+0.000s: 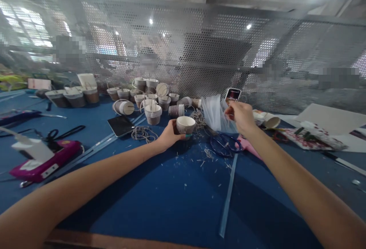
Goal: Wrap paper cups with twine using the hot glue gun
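In the middle of the blue table (160, 191), my left hand (170, 134) is wrapped round a small cup (185, 125) with a white inside, which stands upright with its opening showing. My right hand (238, 115) is raised at a sheer white bag (214, 115), fingers bent together; what lies between the fingertips is too small to make out. Grey twine (198, 119) lies behind the cup, and blue-handled scissors (224, 145) rest below the bag.
Several small cups (153, 114) stand behind left, near a black phone (121, 126). A purple power strip (47, 163) lies far left. Right are a pink item (249, 146) and a patterned packet (311, 138). A clear strip (229, 195) lies in front; perforated metal (171, 50) rises behind.
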Action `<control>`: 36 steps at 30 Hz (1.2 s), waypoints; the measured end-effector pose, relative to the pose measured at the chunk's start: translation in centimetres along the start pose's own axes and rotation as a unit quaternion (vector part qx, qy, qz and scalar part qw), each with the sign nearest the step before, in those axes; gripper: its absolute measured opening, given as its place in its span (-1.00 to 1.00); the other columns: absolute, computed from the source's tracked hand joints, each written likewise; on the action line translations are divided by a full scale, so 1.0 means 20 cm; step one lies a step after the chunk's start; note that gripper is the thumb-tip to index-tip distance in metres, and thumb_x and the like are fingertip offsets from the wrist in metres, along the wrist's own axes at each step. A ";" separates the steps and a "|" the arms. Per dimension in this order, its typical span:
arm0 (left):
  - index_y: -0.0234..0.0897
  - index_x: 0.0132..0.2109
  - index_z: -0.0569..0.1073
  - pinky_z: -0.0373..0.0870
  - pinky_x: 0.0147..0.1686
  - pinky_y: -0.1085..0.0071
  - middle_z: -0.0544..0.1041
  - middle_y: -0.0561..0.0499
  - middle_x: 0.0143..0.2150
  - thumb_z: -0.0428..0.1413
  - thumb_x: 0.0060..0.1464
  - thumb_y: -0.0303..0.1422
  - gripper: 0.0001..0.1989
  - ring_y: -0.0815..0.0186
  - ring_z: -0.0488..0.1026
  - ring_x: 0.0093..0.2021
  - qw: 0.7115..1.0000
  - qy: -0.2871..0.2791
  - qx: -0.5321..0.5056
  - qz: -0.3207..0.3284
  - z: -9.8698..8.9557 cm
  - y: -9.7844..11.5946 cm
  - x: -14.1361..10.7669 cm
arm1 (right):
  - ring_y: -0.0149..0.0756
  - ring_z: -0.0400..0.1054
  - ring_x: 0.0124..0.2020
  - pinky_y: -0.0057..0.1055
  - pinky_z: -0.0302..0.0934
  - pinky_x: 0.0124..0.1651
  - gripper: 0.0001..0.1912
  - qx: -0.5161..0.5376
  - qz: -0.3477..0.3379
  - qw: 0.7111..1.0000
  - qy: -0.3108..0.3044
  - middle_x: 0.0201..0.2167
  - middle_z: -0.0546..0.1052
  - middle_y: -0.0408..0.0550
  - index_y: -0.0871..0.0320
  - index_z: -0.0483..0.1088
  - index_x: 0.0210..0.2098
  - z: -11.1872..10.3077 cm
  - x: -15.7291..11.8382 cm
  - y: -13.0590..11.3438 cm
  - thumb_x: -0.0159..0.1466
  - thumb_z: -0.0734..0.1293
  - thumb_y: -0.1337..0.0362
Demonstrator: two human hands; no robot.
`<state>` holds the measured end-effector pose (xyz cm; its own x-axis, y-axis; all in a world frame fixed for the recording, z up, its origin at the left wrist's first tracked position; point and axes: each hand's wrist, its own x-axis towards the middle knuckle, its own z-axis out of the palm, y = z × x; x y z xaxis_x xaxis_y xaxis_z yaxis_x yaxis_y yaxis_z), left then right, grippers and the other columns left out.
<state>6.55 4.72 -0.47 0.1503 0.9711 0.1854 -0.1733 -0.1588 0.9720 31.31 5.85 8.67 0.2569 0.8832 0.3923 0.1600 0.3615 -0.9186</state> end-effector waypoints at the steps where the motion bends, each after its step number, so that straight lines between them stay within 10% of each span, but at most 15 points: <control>1: -0.27 -0.02 0.24 0.16 0.20 0.07 0.36 -0.16 0.09 0.39 -0.42 -0.52 -0.24 0.08 0.28 0.18 1.000 -0.008 0.020 0.015 -0.01 -0.01 0.01 | -0.54 0.14 -0.78 -0.52 -0.03 -0.71 -0.67 0.000 0.006 1.000 -0.024 -0.75 0.36 -0.16 0.11 0.19 -0.68 0.04 -0.03 0.00 0.18 0.25 0.22; 7: -0.28 0.16 0.05 -0.07 0.29 0.10 0.06 -0.27 0.23 0.45 -0.53 -0.36 0.09 -0.05 0.03 0.30 0.965 0.000 0.180 0.192 -0.02 0.02 -0.05 | -0.54 0.12 -0.80 -0.54 -0.04 -0.73 -0.59 -0.029 0.001 0.981 -0.190 -0.79 0.36 -0.15 0.14 0.21 -0.69 0.19 -0.19 -0.09 0.20 0.29 0.11; 12: -0.24 -0.07 0.26 0.14 0.13 0.11 0.25 -0.13 -0.06 0.18 -0.01 -0.23 -0.61 0.10 0.22 0.02 0.856 0.015 0.288 0.429 -0.01 0.18 -0.17 | -0.58 0.05 -0.81 -0.53 -0.11 -0.74 -0.55 -0.067 -0.038 0.949 -0.306 -0.81 0.29 -0.25 0.12 0.18 -0.66 0.24 -0.33 -0.19 0.23 0.30 0.04; 22: -0.25 -0.27 0.39 0.30 -0.33 0.41 0.42 -0.01 -0.36 -0.11 0.28 -0.25 -0.74 0.35 0.35 -0.40 0.854 -0.125 0.302 0.404 0.05 0.33 -0.20 | -0.57 0.03 -0.77 -0.53 -0.05 -0.72 -0.60 0.081 -0.020 0.940 -0.330 -0.76 0.23 -0.34 0.10 0.19 -0.54 0.36 -0.51 -0.15 0.17 0.36 -0.03; 26: -0.27 -0.40 0.35 0.28 -0.43 0.45 0.37 0.05 -0.48 -0.13 0.29 -0.24 -0.66 0.39 0.32 -0.48 0.819 -0.035 0.347 0.456 -0.01 0.34 -0.13 | -0.51 0.03 -0.76 -0.47 -0.03 -0.69 -0.47 0.022 -0.025 0.971 -0.237 -0.78 0.19 -0.27 0.08 0.14 -0.61 0.35 -0.45 -0.08 0.19 0.23 -0.21; 30: -0.30 -0.37 0.40 0.32 -0.35 0.44 0.47 0.01 -0.43 -0.11 0.27 -0.37 -0.71 0.36 0.40 -0.40 0.810 0.081 0.442 0.377 -0.11 0.38 -0.01 | -0.32 0.31 -0.43 -0.32 0.28 -0.37 -0.52 -0.096 -0.132 0.985 -0.060 -0.47 0.38 -0.11 0.07 0.21 -0.36 0.27 -0.32 0.05 0.19 0.21 -0.24; 36: -0.24 0.14 0.30 0.35 -0.26 0.34 0.46 -0.15 0.05 0.09 0.09 -0.48 -0.56 0.29 0.48 -0.30 0.758 0.150 0.586 0.243 -0.19 0.34 0.05 | 0.09 0.00 0.30 0.12 -0.10 0.30 0.25 -0.210 -0.165 0.915 -0.303 0.25 0.15 0.28 0.10 -0.23 0.27 0.20 -0.23 0.22 -0.19 0.54 -0.06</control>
<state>1.82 5.23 5.83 0.0883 0.7160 0.6925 0.8734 -0.3899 0.2917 27.00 4.63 2.55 -0.4271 0.7960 0.4289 0.5189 0.6042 -0.6047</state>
